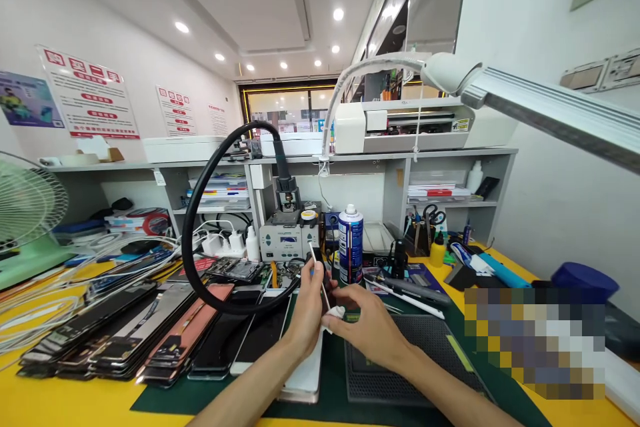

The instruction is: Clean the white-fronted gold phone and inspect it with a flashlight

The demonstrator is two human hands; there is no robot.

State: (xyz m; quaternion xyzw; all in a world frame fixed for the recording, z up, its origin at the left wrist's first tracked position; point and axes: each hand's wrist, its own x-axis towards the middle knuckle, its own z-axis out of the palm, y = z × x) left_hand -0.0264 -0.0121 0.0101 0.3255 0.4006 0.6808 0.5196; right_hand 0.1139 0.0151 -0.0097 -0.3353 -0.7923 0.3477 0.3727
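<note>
Near the middle of the workbench, my left hand is closed around a dark object, mostly hidden by the fingers, with a thin white stick pointing up beside it. Close on its right, my right hand pinches a small crumpled white piece between thumb and fingers. Below the hands a white flat device lies on the green mat. A black ribbed pad is under my right forearm.
Stacked phone screens fill the left side. Behind the hands stand a blue spray can and a grey soldering station with a looping black hose. A lamp arm reaches in from the right.
</note>
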